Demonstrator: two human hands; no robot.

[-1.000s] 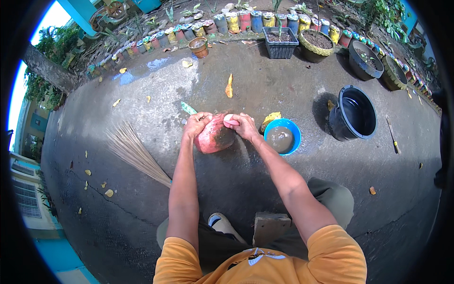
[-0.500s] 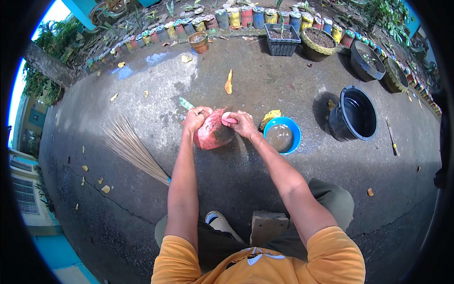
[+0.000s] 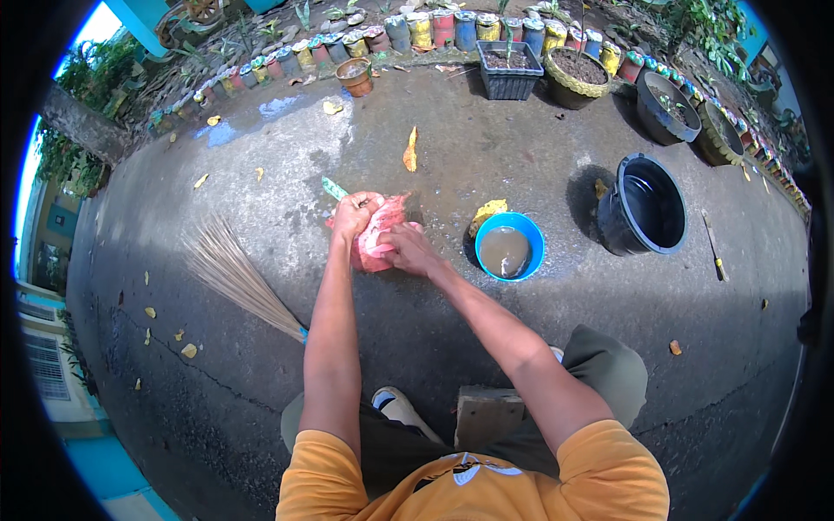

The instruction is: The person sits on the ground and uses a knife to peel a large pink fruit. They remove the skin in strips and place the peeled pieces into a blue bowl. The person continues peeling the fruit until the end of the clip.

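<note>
My left hand is closed on the upper left edge of a rounded red thing with pale pink patches, held just above the concrete or resting on it. Its exact kind is unclear. Against its front face presses my right hand, fingers curled around a pink oval pad that they mostly hide. A green-and-white strip lies beyond my left hand. To the right of my right hand stands a blue bowl of murky water, with a yellow leaf behind it.
A stick broom lies at the left. A black bucket stands at the right, with a yellow-handled knife-like tool beyond it. Potted plants, a brown pot and a border of painted bottles line the back.
My right hand has moved left and slightly down across the red thing, from its right side onto its front. The pink pad, plain before, is now mostly covered. My left hand keeps its grip.
</note>
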